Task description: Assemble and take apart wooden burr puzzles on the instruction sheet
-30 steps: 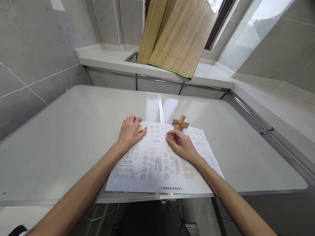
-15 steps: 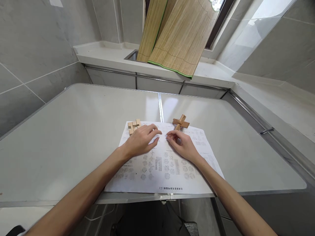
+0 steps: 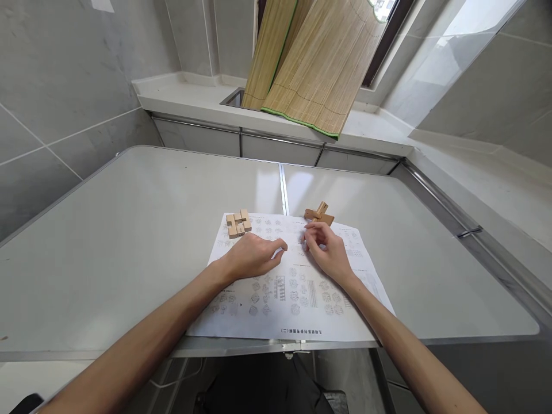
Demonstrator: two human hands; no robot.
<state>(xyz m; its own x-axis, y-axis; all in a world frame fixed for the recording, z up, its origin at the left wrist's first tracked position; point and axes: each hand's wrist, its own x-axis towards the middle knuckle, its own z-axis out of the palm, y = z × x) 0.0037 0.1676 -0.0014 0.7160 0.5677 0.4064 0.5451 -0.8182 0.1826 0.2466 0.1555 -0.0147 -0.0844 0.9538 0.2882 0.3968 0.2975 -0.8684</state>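
Note:
My left hand [image 3: 254, 257] lies on a printed sheet of puzzle diagrams [image 3: 290, 290], its fingers loosely stretched to the right and holding nothing. My right hand [image 3: 328, 251] rests on the same sheet, its fingers curled and the tips pressed together on the paper, with nothing visible in them. A wooden cross-shaped burr puzzle [image 3: 319, 213] stands just beyond the right fingertips, apart from them. A flat cluster of light wooden puzzle bars [image 3: 238, 223] lies at the sheet's top left corner, a little beyond my left hand.
The sheet lies on a white folding table [image 3: 129, 230] with a centre seam [image 3: 283, 187]. Behind it a white ledge [image 3: 194, 100] carries leaning bamboo mats [image 3: 310, 63]. Grey tiled walls stand on the left and right.
My left hand let go of the light wooden bars, drew back toward me and to the right, and now rests on the sheet. My right hand shifted slightly toward the cross puzzle.

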